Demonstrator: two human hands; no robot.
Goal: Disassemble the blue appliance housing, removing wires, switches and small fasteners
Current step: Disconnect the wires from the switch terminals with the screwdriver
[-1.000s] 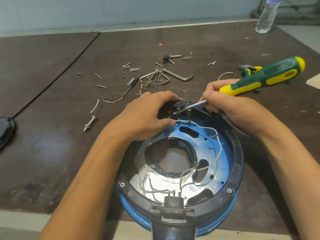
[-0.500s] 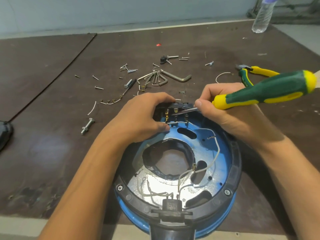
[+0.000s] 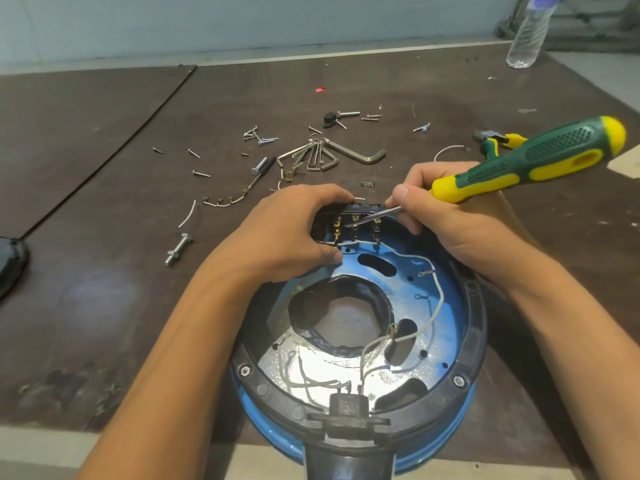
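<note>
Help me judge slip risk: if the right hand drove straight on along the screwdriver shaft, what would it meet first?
The switch: the tip of the screwdriver seems to rest on its terminals. Just past it, the left hand grips that switch, so a slip would likely reach its fingers. Depth is hard to judge.

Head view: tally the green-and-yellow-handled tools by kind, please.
Screwdriver: 1, held in the right hand
Pliers: 1, lying partly hidden behind the screwdriver's handle
Total: 2

Clear bottle (image 3: 528, 32) upright on brown table (image 3: 104, 258)
</note>
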